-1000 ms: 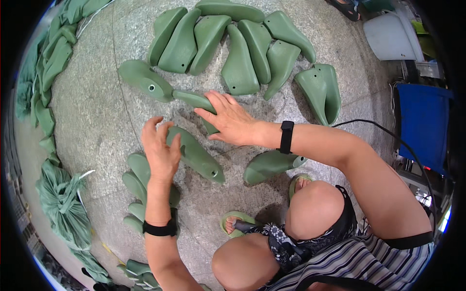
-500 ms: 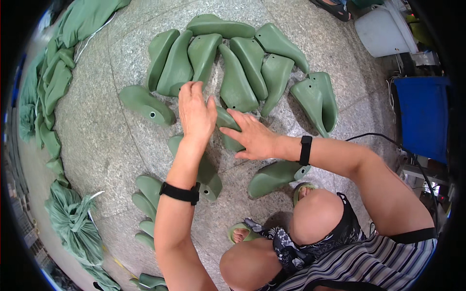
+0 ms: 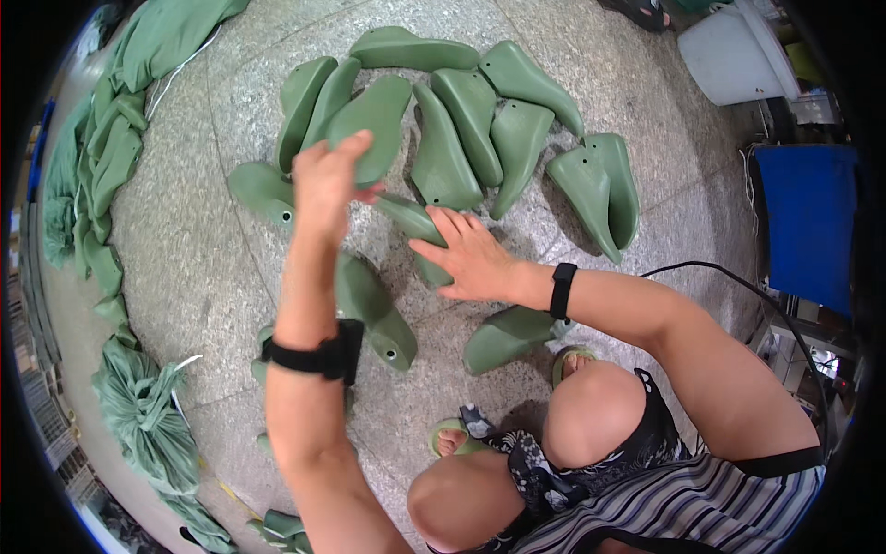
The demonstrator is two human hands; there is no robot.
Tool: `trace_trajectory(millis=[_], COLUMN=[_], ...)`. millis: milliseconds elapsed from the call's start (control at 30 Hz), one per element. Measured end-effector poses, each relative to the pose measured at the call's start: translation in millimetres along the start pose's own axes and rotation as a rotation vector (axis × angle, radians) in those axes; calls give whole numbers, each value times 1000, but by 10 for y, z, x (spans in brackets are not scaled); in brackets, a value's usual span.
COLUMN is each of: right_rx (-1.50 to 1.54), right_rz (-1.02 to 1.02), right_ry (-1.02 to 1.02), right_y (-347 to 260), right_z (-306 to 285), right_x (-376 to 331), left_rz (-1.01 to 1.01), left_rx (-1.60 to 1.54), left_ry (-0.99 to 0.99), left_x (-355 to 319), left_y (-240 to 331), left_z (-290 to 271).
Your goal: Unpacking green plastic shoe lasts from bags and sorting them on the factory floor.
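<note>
- Speckled stone floor, covered with green shoe lasts fanned in a row at the top.
- Heaps of green fabric along the floor's left edge.
- White bucket and blue crate off to the right.
- Left hand clenched on one green last, raised over the row.
- Right hand released, fingers spread, pressing flat on another last on the floor.

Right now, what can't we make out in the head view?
- Left hand grips a green shoe last; the fingers' far side is hidden by the last.
- Right hand covers part of the last under it; whether it grips or merely rests on it can't be told.
- Lasts behind the left forearm partly hidden.
- White bucket cut off by the rim.
</note>
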State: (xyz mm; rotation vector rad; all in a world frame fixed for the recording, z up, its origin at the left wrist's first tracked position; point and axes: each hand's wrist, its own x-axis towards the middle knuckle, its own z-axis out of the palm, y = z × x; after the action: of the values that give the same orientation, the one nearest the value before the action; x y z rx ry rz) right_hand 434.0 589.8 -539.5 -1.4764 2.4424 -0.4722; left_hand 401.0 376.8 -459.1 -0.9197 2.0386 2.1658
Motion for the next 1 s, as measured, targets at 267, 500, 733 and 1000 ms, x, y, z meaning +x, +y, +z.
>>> trace_trajectory(millis=[267,500,733,1000], right_rx=[332,173,726,606], right_rz=[163,-102,-252,-84], right_ry=[66,176,104,217], right_y=[162,-240,-1565,-868], right_z=[91,-220,324,495], right_x=[-54,5,321,515], left_rz=[84,-501,-559,48], left_rx=[80,200,-208,869], left_ry=[169,106,345,343], left_x=[-1952,-2443,-1726,-1861], left_y=[-87,-297,-709,-1621], left_z=[-1046,-1290,-1257,-768])
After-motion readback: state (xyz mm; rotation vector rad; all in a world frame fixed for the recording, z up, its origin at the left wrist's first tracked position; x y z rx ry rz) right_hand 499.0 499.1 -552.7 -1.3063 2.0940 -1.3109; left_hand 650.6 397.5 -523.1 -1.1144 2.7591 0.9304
